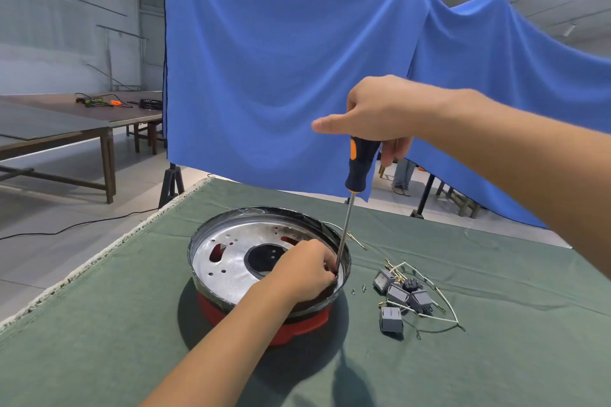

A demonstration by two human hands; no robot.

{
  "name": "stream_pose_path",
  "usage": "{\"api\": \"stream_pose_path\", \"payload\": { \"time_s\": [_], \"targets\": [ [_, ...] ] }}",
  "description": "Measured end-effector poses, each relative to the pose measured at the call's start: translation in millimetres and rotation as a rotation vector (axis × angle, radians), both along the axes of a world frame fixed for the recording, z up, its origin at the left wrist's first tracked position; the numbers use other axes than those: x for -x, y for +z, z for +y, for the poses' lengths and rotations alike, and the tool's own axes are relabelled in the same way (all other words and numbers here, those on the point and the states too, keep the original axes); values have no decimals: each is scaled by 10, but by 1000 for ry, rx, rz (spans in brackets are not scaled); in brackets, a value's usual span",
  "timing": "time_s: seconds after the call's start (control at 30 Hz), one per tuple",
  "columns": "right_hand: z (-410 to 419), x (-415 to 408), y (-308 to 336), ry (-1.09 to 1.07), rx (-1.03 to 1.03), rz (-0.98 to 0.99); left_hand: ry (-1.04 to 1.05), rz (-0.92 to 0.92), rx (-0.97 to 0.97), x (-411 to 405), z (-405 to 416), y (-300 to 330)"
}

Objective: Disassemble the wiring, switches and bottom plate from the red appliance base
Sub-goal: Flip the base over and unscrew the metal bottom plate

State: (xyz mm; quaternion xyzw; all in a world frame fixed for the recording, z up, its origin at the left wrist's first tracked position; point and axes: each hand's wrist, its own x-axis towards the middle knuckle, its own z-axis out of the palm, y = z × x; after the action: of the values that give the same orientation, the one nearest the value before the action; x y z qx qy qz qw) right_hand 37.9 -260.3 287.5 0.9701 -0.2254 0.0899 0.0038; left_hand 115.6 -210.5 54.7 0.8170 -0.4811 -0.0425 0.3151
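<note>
Grip, right hand: your right hand clasps the top of the screwdriver, fingers curled round the dark blue and orange handle, thumb stretched out to the left.
Grip, left hand: your left hand rests inside the base with its fingertips bunched at the screwdriver's tip; whether they pinch a screw there cannot be told.
Screwdriver shaft: it runs down and slightly left from your right hand, and meets the metal beside your left fingertips, close to the right rim.
Red appliance base: directly beneath your left hand, standing on the green cloth; its red shell shows below your wrist.
Bottom plate: the silver disc to the left of your left hand, seated inside the dark rim, with a round central opening and small holes.
Switches: grey blocks lying in a loose group to the right of your left hand, apart from the base.
Wiring: white leads with metal terminals, tangled among and around the switches.
Loose screws: two small ones between the base and the switches.
Blue cloth: hanging behind your right hand.
</note>
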Motion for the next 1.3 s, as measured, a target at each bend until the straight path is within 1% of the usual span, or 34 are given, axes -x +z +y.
{"api": "stream_pose_path", "payload": {
  "time_s": [0.07, 0.17, 0.23, 0.37, 0.47, 0.53, 0.6, 0.63, 0.73, 0.83, 0.9, 0.97, 1.0, 1.03, 1.07, 1.13, 1.17, 1.2, 1.23, 1.3],
  "targets": [
    [-6, -12, -46, 36, 52, -66, 2, -17, -1, 10, -4, 7],
    [-10, 20, -35, 163, -37, -160, 40, -85, -25, 40, -19, 37],
    [-19, 65, -37, 216, -76, -188, 55, -122, -47, 53, -35, 52],
    [-97, 114, -91, 160, 10, -128, 29, -236, -85, 68, -63, 76],
    [-180, 158, -78, 182, 60, -184, 36, -290, -98, 98, -79, 92],
    [-233, 205, -33, 213, 65, -310, 70, -262, -85, 109, -87, 103],
    [-292, 261, 26, 218, 74, -471, 95, -201, -74, 106, -82, 104],
    [-324, 291, 45, 215, 54, -521, 100, -164, -64, 99, -76, 99],
    [-446, 374, -41, 213, -77, -551, 116, -30, 35, 69, -51, 86],
    [-598, 447, -312, 228, -268, -521, 206, 34, 157, 36, -28, 80],
    [-740, 540, -455, 196, -417, -450, 258, 56, 204, 24, -12, 67],
    [-878, 682, -532, 151, -506, -284, 296, 17, 187, 16, -6, 46],
    [-920, 761, -563, 123, -508, -170, 321, -40, 160, 11, -20, 41],
    [-939, 829, -610, 90, -468, -37, 349, -113, 124, 3, -40, 36],
    [-943, 875, -683, 51, -374, 100, 378, -192, 86, -7, -59, 39],
    [-924, 939, -900, -43, -93, 324, 405, -286, 31, -1, -105, 50],
    [-911, 959, -1023, -82, 26, 372, 409, -294, 14, 5, -118, 53],
    [-911, 974, -1137, -110, 97, 370, 412, -279, 15, 1, -124, 56],
    [-926, 987, -1242, -131, 131, 330, 414, -225, 51, -8, -117, 63],
    [-998, 1004, -1428, -142, 148, 214, 414, -6, 225, -30, -89, 76]
  ]
}}
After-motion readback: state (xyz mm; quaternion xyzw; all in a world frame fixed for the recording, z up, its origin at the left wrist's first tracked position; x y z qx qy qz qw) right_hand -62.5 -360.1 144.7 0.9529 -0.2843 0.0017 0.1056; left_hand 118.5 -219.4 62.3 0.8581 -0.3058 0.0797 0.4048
